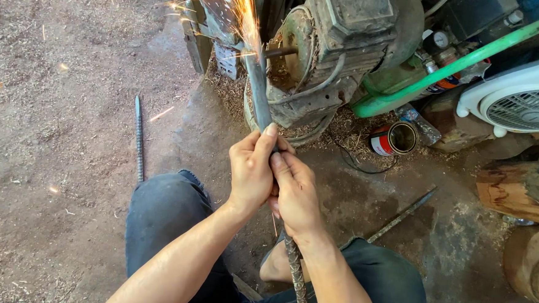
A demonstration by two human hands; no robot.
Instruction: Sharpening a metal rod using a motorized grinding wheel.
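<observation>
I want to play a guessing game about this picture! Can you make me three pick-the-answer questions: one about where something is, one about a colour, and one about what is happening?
1. Where does the loose ribbed rod lie?
A. on the ground beside the person's left knee
B. on the fan
C. in the tin can

2. What colour is the long pipe by the motor?
A. yellow
B. green
C. purple

3. What happens at the far end of the held metal bar?
A. water drips
B. nothing
C. sparks fly

Answers: 1 A, it rests on the dirt there. 2 B, it is bright green. 3 C, both hands, left hand and right hand, grip the bar while orange sparks spray.
</observation>
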